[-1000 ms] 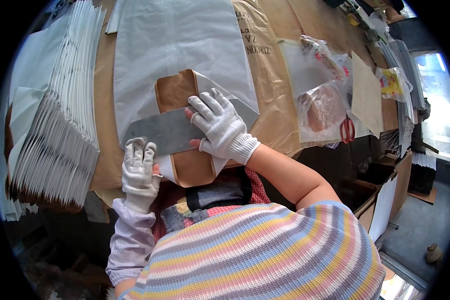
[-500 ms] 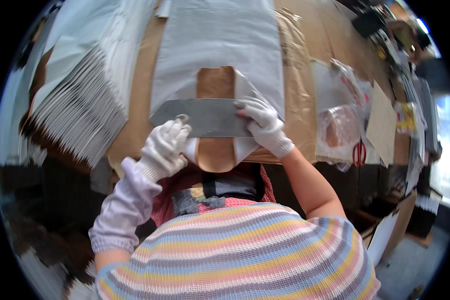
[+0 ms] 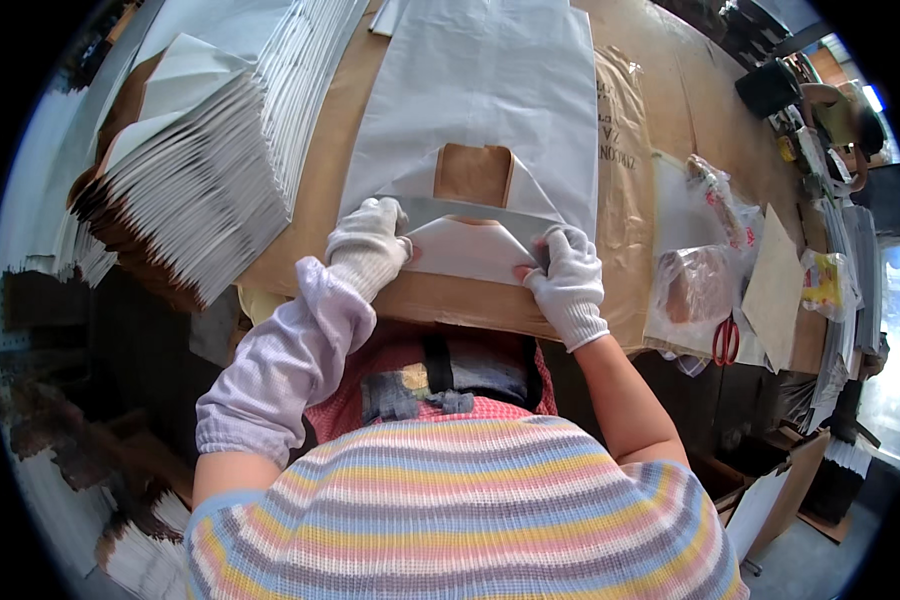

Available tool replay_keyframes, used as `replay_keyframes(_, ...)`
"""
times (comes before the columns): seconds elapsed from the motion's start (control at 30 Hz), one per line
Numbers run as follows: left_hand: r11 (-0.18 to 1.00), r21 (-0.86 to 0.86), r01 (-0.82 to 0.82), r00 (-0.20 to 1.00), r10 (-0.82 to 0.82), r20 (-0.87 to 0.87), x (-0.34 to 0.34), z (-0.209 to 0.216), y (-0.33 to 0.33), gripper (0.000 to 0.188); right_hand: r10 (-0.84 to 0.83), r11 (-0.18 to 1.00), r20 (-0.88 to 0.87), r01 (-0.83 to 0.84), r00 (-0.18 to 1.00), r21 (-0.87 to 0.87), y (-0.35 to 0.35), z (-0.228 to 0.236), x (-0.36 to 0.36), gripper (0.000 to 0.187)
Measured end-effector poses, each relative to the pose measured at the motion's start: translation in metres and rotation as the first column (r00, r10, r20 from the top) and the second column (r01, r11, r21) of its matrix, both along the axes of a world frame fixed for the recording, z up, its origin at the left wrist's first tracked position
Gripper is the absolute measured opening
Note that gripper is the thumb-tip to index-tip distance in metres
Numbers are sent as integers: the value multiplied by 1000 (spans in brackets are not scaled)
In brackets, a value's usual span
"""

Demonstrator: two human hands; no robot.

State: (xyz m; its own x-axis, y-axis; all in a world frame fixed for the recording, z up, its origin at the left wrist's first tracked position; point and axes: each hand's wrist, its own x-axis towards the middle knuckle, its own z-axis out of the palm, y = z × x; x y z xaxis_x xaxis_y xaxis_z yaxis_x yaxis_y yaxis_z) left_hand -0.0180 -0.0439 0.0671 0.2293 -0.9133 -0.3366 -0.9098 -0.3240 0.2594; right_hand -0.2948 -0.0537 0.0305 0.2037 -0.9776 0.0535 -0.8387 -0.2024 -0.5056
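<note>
A large white paper bag (image 3: 480, 90) with a brown inner layer lies flat in front of me. Across its near end sits a grey flat plate (image 3: 426, 211), mostly covered by the near flap (image 3: 460, 252), which is folded up over it. My left hand (image 3: 366, 245), in a white knit glove, closes on the left end of this fold, thumb on the flap. My right hand (image 3: 572, 278), gloved likewise with bare fingertips showing, pinches the right end. Beyond the plate, a brown opening (image 3: 473, 176) shows between the bag's slanted folds.
A thick fanned stack of white paper bags (image 3: 205, 165) stands at the left. Brown paper (image 3: 625, 220) covers the table underneath. To the right lie red-handled scissors (image 3: 726, 342), clear plastic packets (image 3: 692, 285) and a beige sheet (image 3: 773, 285).
The near flap, hanging toward me before, is now folded up over the plate. Both hands have shifted from the plate's upper side to the fold's ends. The whole view has shifted slightly.
</note>
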Motion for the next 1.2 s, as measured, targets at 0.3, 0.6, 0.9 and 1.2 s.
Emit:
replay_keyframes(0.3,969,247,1,991,-33,128,2,24,-82,75,77,957,-473,68,877,281,-77,51,32,73)
replay_keyframes(0.6,611,-360,705,694,-698,175,30,-56,-1,78,502,835,-172,-527,848,-158,-27,-15,-1,55)
replay_keyframes(0.9,848,-436,301,535,-529,-659,11,-38,-14,77,366,927,278,-375,888,-21,-32,-5,13,68)
replay_keyframes(1.2,999,26,25,986,-29,164,49,9,-20,51,108,984,-84,-119,991,-134,-68,7,0,57)
